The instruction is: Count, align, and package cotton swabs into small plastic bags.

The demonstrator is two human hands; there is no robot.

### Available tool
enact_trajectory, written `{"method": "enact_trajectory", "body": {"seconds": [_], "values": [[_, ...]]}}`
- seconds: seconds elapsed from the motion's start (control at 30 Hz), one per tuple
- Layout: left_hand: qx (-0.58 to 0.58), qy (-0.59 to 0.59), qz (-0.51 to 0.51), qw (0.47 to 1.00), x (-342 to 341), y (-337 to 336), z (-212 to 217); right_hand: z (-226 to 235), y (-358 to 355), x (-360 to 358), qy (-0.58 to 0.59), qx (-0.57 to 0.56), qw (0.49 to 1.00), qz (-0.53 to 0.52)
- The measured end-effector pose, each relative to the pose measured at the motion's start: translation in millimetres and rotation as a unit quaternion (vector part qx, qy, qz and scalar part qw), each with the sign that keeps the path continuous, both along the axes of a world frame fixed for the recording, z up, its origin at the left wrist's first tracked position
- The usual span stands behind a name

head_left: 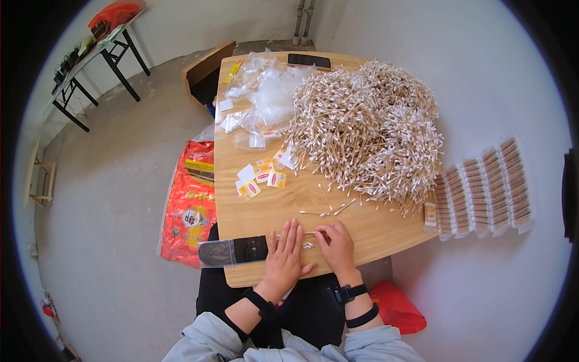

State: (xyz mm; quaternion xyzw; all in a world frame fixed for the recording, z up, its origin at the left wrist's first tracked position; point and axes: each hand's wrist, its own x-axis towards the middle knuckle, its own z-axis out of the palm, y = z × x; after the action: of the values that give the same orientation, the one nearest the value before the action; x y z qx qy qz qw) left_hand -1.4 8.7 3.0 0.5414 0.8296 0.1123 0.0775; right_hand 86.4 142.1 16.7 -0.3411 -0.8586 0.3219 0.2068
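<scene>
Here's the table (377, 232), its pale wood curving out at the lower right of the frame, with the near edge running just below both hands. Up the right side, the white wall (482, 78) closes in past the big pile of cotton swabs (365, 130), which spreads across the upper right of the tabletop. A row of packed swab bundles (485, 193) stands beyond the right edge; what bears them, I can't tell. There's room to work in a strip of wood between the pile and the hands, with a few loose swabs (329, 209) lying in it. Yellow-and-white cards (263, 171) sit left of that strip, clear plastic bags (265, 90) heap above them, and a phone (309, 61) lies near the far edge.

Now the hands, low centre! The left hand (285, 256) is spread flat, palm down, fingers together pointing up the frame, thumb out to the right. Just left of it, a black-and-clear pouch (232, 251) pokes out over the table's left edge. The right hand (336, 246) is curled narrow, thumb and fingertips pinched on a thin swab (309, 233) that reaches toward the left fingers. White swab tips (307, 245) show between the two hands.
</scene>
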Motion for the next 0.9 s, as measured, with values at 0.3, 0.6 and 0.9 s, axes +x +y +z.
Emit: {"method": "enact_trajectory", "body": {"seconds": [0.3, 0.6, 0.9], "values": [[-0.022, 0.019, -0.015, 0.999, -0.7, -0.7, 1.5, -5.2, 1.0, 4.9, 0.026, -0.011, 1.000, 0.006], [0.005, -0.006, -0.011, 1.000, -1.4, -1.2, 0.5, 0.6, 0.9, 4.9, 0.004, 0.003, 1.000, 0.013], [0.000, -0.009, -0.008, 1.000, -1.1, -1.0, 0.5, 0.6, 1.2, 3.6, -0.017, -0.014, 1.000, 0.010]]}}
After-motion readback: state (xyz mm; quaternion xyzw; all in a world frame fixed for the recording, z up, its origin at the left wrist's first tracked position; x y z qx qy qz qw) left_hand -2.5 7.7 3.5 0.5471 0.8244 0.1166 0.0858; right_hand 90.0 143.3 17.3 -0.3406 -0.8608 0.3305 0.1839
